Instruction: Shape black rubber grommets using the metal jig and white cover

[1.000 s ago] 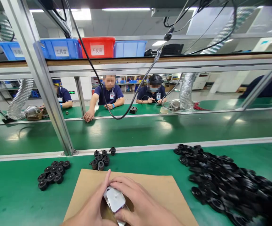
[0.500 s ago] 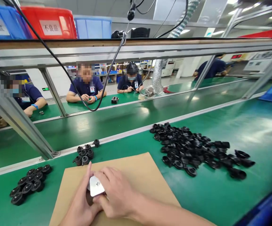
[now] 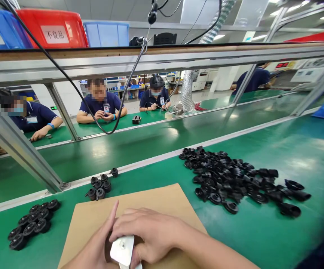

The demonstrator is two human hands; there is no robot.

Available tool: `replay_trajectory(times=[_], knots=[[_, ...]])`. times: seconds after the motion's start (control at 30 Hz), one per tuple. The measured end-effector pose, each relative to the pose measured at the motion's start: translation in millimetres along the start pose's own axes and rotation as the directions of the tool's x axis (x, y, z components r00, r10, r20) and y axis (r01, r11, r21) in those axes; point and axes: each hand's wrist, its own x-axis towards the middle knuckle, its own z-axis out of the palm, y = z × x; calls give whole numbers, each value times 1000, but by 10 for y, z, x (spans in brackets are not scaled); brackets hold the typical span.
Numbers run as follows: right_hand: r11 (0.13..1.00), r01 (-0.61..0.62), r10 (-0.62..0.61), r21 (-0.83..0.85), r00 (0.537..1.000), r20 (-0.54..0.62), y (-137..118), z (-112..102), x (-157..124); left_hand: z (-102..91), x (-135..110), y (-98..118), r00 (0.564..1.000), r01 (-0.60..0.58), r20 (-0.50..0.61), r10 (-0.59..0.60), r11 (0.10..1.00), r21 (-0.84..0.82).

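Note:
Between my hands, over a brown cardboard sheet [image 3: 162, 200], is a pale metal part [image 3: 122, 249] with a flat, rounded-square face and a small round detail in its middle. My right hand [image 3: 147, 231] wraps over it from above, thumb on the near side. My left hand [image 3: 96, 244] cups it from the left, one finger pointing up; the other left fingers are mostly hidden. A second white piece shows below the flat face, partly cut off by the frame's lower edge. What kind of part it is, I cannot tell.
Black round parts lie left [image 3: 33, 224], small black nozzle-like parts [image 3: 98, 186] beyond the cardboard, and a large heap of black parts [image 3: 223, 175] to the right. A metal post [image 3: 21, 138] rises at left. A cable [image 3: 117, 116] hangs in front. Co-workers sit across the bench.
Both hands and the pale part have shifted slightly right and nearer to me. The part's flat face is turned differently, and my right fingers now cover its upper edge.

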Motion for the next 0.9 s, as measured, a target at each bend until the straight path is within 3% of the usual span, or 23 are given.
replay_trajectory(times=[0.13,0.3,0.4,0.63,0.9], knots=[[994,-2,-3,-108,999,-41,-59,4,23,47,-24,104,998,11,-55,-12,1000,-20],[982,-47,30,-185,995,-96,-42,51,79,137,-52,54,970,60,-239,-48,997,44],[977,-77,48,-199,988,-149,-7,117,106,179,-27,61,955,73,-294,-50,995,68],[971,-175,137,-163,966,-218,-44,234,112,232,-5,115,931,72,-364,-25,990,118],[943,-314,263,-112,907,-330,-204,381,121,245,-37,84,921,59,-388,26,977,204]])
